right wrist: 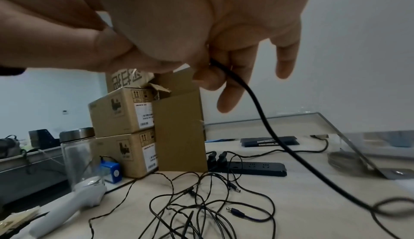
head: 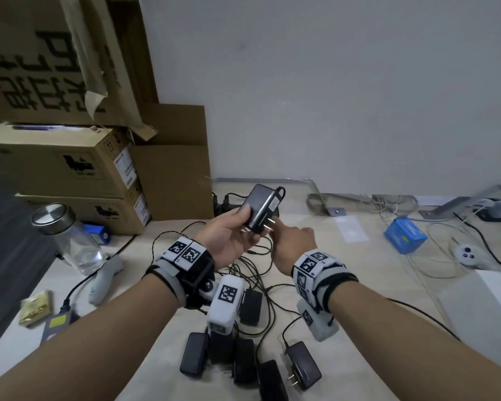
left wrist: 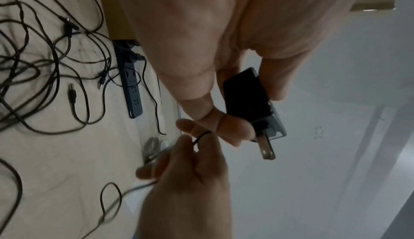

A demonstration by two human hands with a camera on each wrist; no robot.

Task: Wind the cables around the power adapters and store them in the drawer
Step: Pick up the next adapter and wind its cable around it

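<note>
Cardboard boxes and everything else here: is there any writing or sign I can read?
Large brown cardboard box: big black characters, upside down, not legible.
Small stacked brown boxes: twin up-arrows sign; white labels too small.
Black power adapter in the left hand: label blurred.

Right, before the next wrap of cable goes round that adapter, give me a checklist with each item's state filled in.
1. Left hand grips the adapter: ok.
2. Right hand pinches its cable: ok.
3. Plug prongs clear of the fingers: ok.
4. Cable free of the tangled cables on the table: cannot tell.
5. Cable already wound on the adapter: not ok, none visible.
6. Drawer ready: cannot tell, not in view.
</note>
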